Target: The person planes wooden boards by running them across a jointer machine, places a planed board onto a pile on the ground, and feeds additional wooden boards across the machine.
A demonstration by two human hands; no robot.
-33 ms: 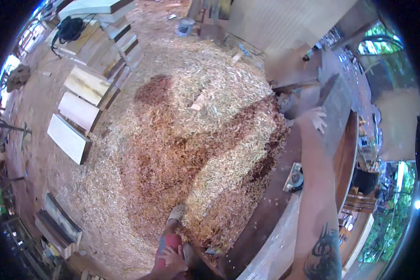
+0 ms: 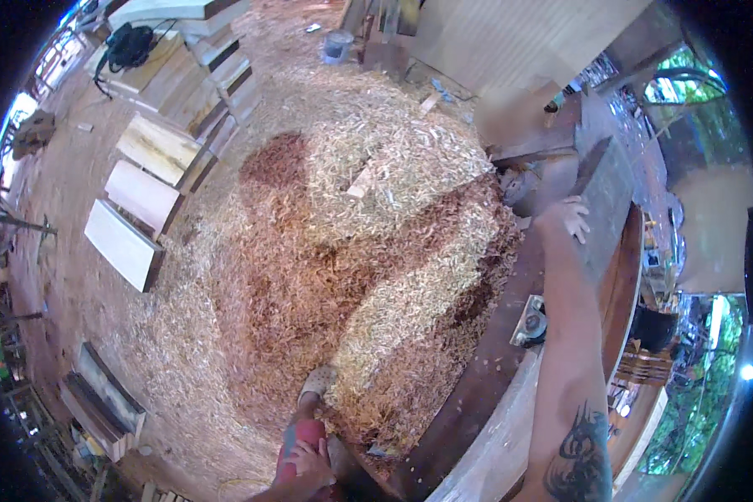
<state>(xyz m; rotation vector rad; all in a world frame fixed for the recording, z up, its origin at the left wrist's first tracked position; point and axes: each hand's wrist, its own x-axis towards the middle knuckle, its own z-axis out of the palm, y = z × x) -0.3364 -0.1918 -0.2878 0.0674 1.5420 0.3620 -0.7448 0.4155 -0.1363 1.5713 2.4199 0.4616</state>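
Note:
My right arm reaches forward over a long dark wooden bench or beam [image 2: 477, 376]. My right hand [image 2: 571, 219] lies with its fingers spread on a greyish board [image 2: 608, 180] at the bench's far end. Part of this hand and wrist is blurred. My left hand [image 2: 308, 462] rests on my leg's red clothing [image 2: 309, 431], fingers stretched out, holding nothing I can see. Beside my right forearm, a metal fitting with a round dark part [image 2: 529, 321] sits on the bench. A pale surface [image 2: 498, 431] runs below it, partly behind my arm.
A broad heap of wood shavings [image 2: 376, 251] covers the ground. Thick planks [image 2: 124, 244] and a board stack [image 2: 171, 92] lie at left, with a black cable bundle [image 2: 130, 46] on top. A bucket [image 2: 336, 47] and a large panel [image 2: 510, 50] stand at the back.
My right hand sits slightly lower and to the right in the picture, still spread on the board. My left hand has not visibly moved from my leg.

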